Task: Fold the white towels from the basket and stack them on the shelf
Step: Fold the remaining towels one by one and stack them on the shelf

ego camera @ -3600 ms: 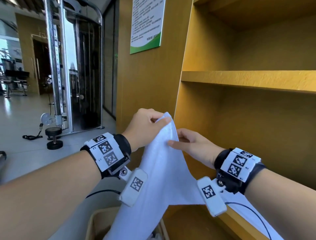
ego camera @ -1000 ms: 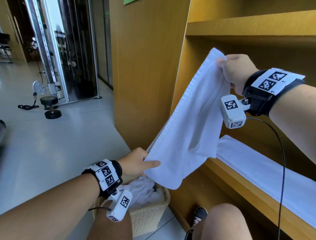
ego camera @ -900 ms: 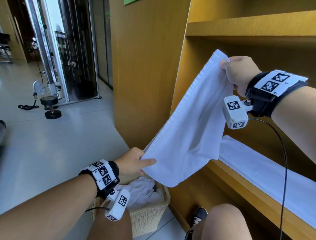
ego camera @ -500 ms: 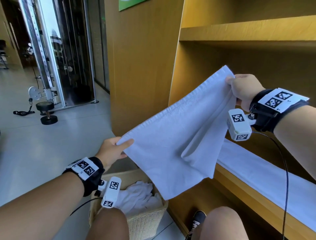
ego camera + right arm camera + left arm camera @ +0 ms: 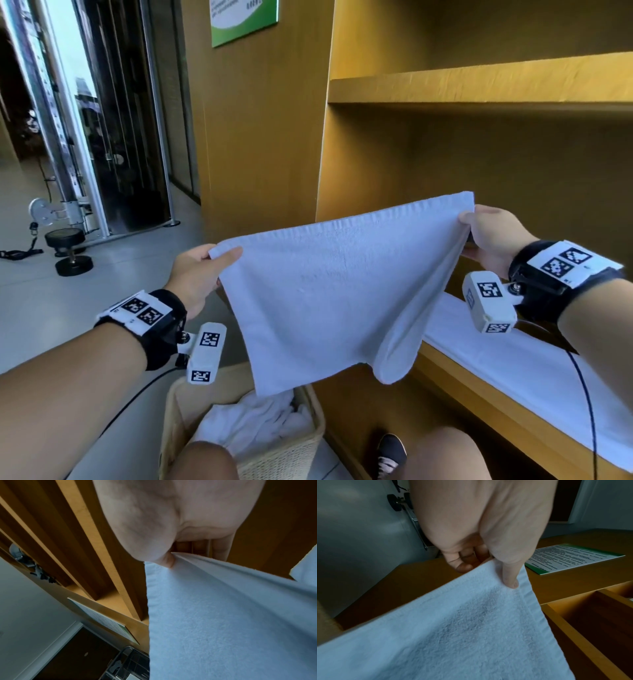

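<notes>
Item in hand: one white towel is hanging spread in the middle of the head view, in front of the shelving and above the basket.
Left grip: the left hand is pinching the towel's upper left corner, thumb lying on top of the cloth and fingers curled beneath it.
Right grip: the right hand is clamping the upper right corner; the cloth is bunching into pleats there.
Towel condition: the top edge is running taut between both hands; the lower right part is sagging in a loose fold, so no fold is looking finished.
Basket: sitting at lower centre of the frame, with crumpled white towels waiting inside.
Shelf: white cloth is lying flat along it at lower right; whether that is a folded towel cannot be told.
Progress, as judged: the task is looking early to midway. Folding of this towel is only beginning.
Outstanding: folding and stacking this towel, then the basket's remaining contents.
</notes>
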The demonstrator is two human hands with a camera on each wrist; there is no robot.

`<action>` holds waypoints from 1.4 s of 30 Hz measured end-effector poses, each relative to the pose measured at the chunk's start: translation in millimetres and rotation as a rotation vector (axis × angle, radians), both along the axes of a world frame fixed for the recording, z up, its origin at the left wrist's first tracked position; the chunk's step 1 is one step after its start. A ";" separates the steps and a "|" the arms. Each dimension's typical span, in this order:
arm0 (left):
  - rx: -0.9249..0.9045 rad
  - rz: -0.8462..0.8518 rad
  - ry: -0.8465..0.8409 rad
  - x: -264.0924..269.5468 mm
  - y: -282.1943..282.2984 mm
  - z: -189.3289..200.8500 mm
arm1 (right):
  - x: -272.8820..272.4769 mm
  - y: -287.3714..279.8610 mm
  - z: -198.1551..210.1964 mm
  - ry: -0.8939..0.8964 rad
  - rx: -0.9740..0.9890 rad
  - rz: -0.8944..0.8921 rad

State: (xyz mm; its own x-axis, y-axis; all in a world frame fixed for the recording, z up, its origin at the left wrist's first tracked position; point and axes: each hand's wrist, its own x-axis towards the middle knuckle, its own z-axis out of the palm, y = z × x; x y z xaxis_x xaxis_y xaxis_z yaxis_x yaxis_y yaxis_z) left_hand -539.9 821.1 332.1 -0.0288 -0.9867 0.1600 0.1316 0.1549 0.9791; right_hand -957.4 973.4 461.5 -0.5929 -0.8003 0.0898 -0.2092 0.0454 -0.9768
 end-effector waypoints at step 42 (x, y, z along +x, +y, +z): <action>-0.028 -0.309 0.123 -237.6 37.7 127.3 | -124.7 186.7 31.2 0.360 -0.129 -0.579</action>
